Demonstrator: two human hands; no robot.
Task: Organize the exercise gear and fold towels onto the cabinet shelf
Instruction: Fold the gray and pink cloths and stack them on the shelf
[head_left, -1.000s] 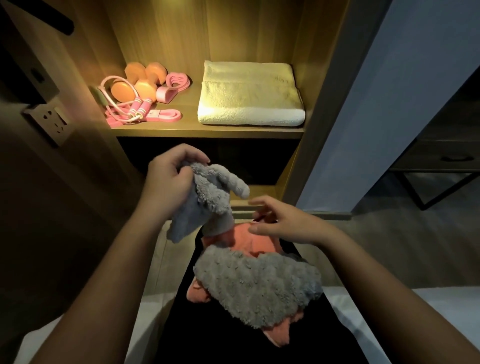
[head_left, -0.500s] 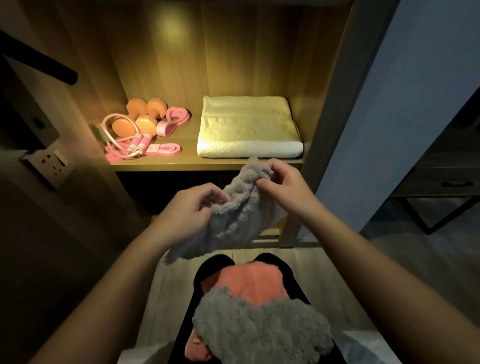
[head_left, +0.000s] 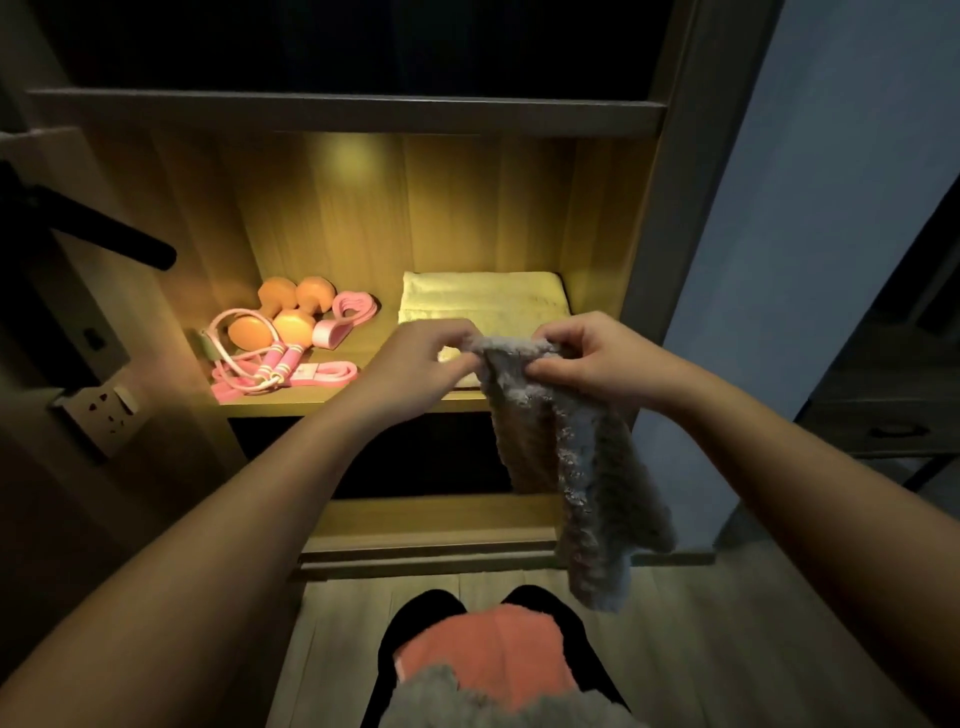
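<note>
My left hand (head_left: 421, 358) and right hand (head_left: 587, 358) both pinch the top edge of a gray towel (head_left: 571, 467), fingers curled, letting it hang before the shelf (head_left: 332, 402).

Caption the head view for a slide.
Left hand and right hand pinch the grey towel by its top edge; it hangs before the lit shelf holding cream towel, dumbbells, jump rope.

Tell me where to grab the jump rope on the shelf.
Grip the jump rope by its two handles, which lie side by side near the front edge of the shelf. Come from the front and above: the dumbbells crowd behind, and the cord loops off to the left.
</note>
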